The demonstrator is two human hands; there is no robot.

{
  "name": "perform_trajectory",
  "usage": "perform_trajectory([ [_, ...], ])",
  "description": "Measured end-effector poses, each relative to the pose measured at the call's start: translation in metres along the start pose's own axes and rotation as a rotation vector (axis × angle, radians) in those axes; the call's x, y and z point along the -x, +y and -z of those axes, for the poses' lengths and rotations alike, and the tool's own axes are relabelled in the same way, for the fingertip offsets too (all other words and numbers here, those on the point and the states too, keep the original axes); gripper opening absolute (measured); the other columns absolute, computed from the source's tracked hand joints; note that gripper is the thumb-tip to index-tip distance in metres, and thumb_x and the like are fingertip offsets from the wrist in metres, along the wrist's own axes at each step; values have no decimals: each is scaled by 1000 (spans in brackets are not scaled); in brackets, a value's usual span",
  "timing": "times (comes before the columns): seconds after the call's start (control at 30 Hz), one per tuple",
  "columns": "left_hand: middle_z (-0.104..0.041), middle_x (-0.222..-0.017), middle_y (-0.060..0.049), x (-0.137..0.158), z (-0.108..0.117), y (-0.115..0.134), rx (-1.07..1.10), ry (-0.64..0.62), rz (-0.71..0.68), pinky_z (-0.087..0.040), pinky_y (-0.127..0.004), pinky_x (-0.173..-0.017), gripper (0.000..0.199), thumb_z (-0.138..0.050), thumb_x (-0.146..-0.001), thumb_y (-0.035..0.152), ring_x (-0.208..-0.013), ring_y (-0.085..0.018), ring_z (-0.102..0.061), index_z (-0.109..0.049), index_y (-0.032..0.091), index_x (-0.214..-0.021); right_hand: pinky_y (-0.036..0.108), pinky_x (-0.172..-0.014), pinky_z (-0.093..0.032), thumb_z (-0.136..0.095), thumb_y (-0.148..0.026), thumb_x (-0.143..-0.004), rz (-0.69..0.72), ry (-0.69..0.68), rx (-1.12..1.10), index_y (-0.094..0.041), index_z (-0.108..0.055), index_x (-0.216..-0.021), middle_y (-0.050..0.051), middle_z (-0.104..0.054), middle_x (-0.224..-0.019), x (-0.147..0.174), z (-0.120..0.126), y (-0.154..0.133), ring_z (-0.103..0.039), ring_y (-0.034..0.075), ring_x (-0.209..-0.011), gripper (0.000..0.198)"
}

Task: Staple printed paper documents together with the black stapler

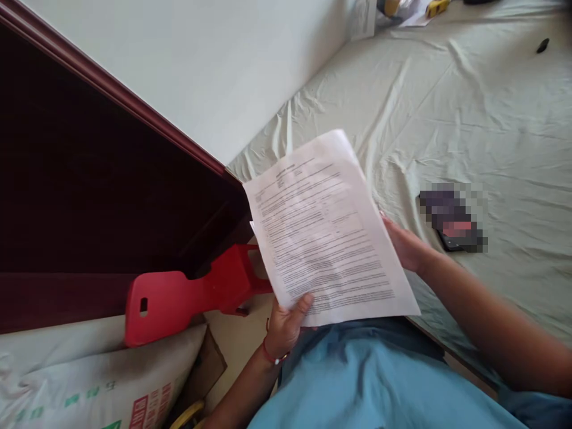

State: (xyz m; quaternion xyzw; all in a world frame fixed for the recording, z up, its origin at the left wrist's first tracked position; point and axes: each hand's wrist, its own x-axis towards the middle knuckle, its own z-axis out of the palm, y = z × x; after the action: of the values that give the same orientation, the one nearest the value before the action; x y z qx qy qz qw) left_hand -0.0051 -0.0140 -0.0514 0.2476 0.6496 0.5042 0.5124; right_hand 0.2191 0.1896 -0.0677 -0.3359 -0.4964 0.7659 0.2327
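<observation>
Printed paper sheets point(322, 238) are held up in front of my body, tilted, with dense lines of text on the top page. A second page's edge pokes out at the left, so more than one sheet is there. My left hand point(288, 325) grips the lower left edge, thumb on the front and fingers behind. A red string bracelet circles that wrist. My right hand point(402, 244) is at the right edge, mostly behind the paper; its fingers are largely hidden, and I cannot tell whether they grip a sheet.
A bed with a pale wrinkled sheet point(504, 119) lies ahead and right. On it are a blurred-out dark phone-like object point(453, 220), a small black item point(542, 45) and a yellow object point(437, 7). A red plastic chair point(165, 304) and white printed sack point(98, 381) stand left.
</observation>
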Motion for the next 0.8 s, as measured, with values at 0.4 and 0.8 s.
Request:
perform_trajectory([
  [0.4,-58,-54,4,-14,-11,15,516,259,530,-21,-11,-29,26,-81,-77,16,-29,0,-29,-56,11,-82,30,-71,-61,-47,-46,-104,-295,392,-266,-16,-65,-107,13,-78,-93,20,8,26,-75,19,-79,35],
  [0.8,-63,-61,3,5,16,20,290,168,511,-21,-11,-28,66,-101,-45,37,-33,-2,-38,-62,12,-91,47,-103,-54,-34,-73,-100,-303,-169,-698,-14,-67,-127,14,-79,-109,25,-35,43,-74,29,-109,72],
])
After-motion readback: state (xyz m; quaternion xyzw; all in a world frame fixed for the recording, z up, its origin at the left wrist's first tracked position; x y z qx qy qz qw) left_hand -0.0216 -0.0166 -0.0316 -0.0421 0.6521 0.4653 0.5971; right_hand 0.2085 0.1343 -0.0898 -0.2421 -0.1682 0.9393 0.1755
